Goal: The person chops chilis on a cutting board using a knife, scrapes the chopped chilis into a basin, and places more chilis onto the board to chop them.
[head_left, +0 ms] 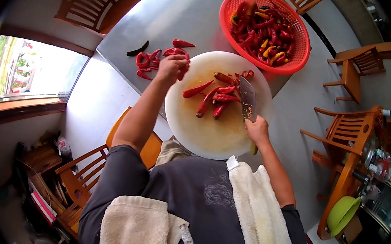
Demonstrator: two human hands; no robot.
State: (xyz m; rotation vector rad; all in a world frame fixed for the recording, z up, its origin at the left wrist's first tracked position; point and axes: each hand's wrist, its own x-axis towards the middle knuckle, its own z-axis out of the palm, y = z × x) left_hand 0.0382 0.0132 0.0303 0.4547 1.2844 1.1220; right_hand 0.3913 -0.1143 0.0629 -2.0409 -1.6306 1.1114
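My right hand (257, 129) grips a cleaver (247, 96), its blade lying over the right side of a round white cutting board (203, 134). Bits of seed cling to the blade. Several red chili peppers (224, 97) lie on the board to the left of the blade, with cut pieces (247, 74) near its tip. At the board's left edge, the fingers of my left hand (171, 67) are curled around red chili peppers (183, 70). Beside that hand, more red peppers (147, 61) and a dark pepper (138, 48) rest on the metal table (168, 11).
A red plastic basket (300, 61) full of red and a few yellow-orange peppers stands beyond the board. Wooden chairs (91, 6) surround the table. On the right, a wooden side table (334, 201) carries a green basin (343, 215). A lit cigarette (188, 241) shows close below the camera.
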